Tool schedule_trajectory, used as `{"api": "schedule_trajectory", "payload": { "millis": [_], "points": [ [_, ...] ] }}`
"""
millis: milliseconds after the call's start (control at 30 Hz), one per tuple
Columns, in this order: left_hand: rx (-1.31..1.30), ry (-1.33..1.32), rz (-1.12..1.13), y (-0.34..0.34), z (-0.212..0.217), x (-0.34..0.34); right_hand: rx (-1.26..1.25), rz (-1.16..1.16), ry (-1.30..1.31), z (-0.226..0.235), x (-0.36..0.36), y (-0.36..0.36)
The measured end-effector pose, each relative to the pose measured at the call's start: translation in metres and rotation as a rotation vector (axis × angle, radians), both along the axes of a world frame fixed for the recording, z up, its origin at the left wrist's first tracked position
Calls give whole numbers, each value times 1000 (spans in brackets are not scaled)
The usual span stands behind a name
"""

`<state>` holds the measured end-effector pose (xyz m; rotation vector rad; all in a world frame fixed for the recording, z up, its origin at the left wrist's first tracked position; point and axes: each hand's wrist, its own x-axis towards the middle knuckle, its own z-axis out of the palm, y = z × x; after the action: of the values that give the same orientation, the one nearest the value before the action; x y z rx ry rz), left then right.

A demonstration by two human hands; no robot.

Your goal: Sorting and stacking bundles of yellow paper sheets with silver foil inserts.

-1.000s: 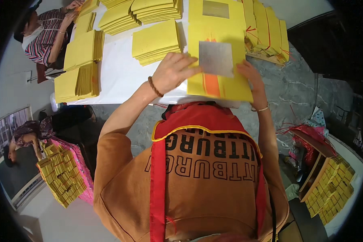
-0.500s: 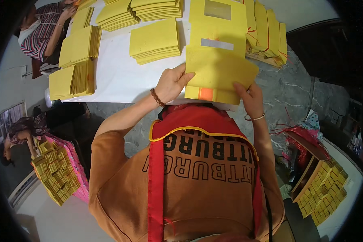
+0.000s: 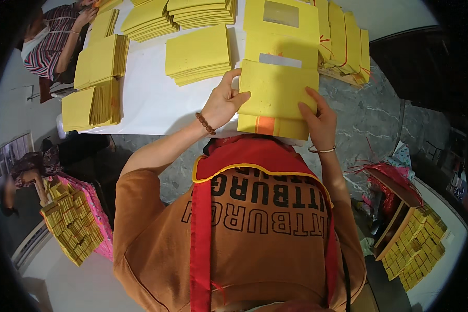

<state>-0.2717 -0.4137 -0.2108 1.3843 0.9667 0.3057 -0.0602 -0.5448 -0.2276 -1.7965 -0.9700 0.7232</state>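
A folded sheet of yellow paper lies at the table's near edge, on top of more yellow paper. Below its fold is a strip with an orange patch. My left hand grips the sheet's left edge, thumb on top and the index finger reaching up along the side. At the right edge, my right hand holds the sheet with thumb and index finger, its other fingers partly hidden. Just beyond it lie yellow sheets with a silvery window and a pale strip.
Stacks of folded yellow paper stand on the white table, with more piles at its left. Tied yellow bundles sit at the right. Another person works at far left. Yellow bundles also fill the lower right.
The sheet's upper layer has shifted left, its right side now level with the paper underneath. My right hand moved slightly left, its index finger stretched upward. My left index finger also reaches higher.
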Motion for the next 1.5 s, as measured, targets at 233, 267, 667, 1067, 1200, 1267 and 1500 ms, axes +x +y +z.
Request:
{"api": "schedule_trajectory", "payload": {
  "millis": [233,267,667,1067,1200,1267,1500],
  "points": [
    [224,61,18,-2,14,0,-101,-11,10,12,-2,3],
    [224,62,17,-1,16,1,-101,-11,10,9,-2,2],
    [1222,109,-664,-31,-1,24,-108,7,51,9,0,-1],
    [1273,116,-678,-32,-3,24,-52,443,-898,-6,-26,-40],
    [1501,167,-634,-31,-8,34,-52,413,-254,-2,-5,-37],
    [1473,233,-567,-37,1,41,-13,364,296,-2,13,-36],
    [1547,35,-393,4,35,32,259,-87,414,7,18,-32]
  ]
}}
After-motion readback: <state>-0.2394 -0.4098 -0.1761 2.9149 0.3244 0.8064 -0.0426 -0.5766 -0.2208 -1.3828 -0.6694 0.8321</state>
